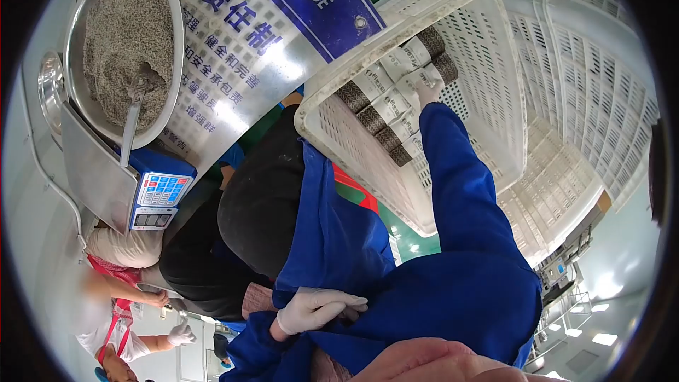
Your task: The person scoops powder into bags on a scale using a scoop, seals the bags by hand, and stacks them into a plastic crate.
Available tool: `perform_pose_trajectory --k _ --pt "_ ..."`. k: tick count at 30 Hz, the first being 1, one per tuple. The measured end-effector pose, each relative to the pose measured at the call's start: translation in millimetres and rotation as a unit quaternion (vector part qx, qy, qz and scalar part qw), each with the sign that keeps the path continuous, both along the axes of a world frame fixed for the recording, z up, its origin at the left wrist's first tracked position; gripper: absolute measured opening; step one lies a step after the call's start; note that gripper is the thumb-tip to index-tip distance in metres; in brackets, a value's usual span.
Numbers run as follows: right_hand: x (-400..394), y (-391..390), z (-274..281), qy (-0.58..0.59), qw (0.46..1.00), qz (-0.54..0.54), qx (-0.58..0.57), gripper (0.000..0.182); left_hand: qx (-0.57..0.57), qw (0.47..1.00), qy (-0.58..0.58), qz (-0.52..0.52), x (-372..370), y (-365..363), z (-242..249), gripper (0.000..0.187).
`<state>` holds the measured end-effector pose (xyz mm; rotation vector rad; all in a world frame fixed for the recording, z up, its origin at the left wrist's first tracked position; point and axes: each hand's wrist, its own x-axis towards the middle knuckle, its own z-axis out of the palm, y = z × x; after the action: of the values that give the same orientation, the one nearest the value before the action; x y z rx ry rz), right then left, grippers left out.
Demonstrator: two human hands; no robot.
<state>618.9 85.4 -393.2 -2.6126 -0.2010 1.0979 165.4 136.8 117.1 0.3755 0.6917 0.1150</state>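
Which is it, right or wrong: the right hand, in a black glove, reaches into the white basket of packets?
Wrong in one respect: the glove is white, not black. The head view shows the right hand, in a white glove, reaching into the white basket of packets.

Packets: white-wrapped with dark patterned ends, lying side by side in two rows on the floor of a white perforated crate.

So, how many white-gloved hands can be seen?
3: the right hand on the packets in the tilted crate, the left hand on blue cloth below, a co-worker's hand at lower left. Others may be hidden.
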Motion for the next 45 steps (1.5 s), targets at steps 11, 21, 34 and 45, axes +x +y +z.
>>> perform_pose_trajectory --k 11,21,34,45 --pt "21.1 -67.3 -95.7 -0.026 0.934 0.344 -0.090 0.080 0.045 0.999 0.000 -0.001 -9.7 -11.1 9.5 0.031" --pt "-116.9 -51.5 118.2 0.008 0.940 0.340 0.008 0.053 0.131 0.983 0.087 0.094 -23.5 -46.2 20.9 0.038" --pt "-209.7 15.6 313.7 -0.079 0.837 0.434 0.325 0.026 0.207 0.956 0.069 0.198 -53.0 -93.7 3.2 0.036" --pt "-372.8 47.2 465.4 -0.082 0.676 0.489 0.545 0.033 0.212 0.916 0.150 0.305 -111.7 -148.1 -38.1 0.032"
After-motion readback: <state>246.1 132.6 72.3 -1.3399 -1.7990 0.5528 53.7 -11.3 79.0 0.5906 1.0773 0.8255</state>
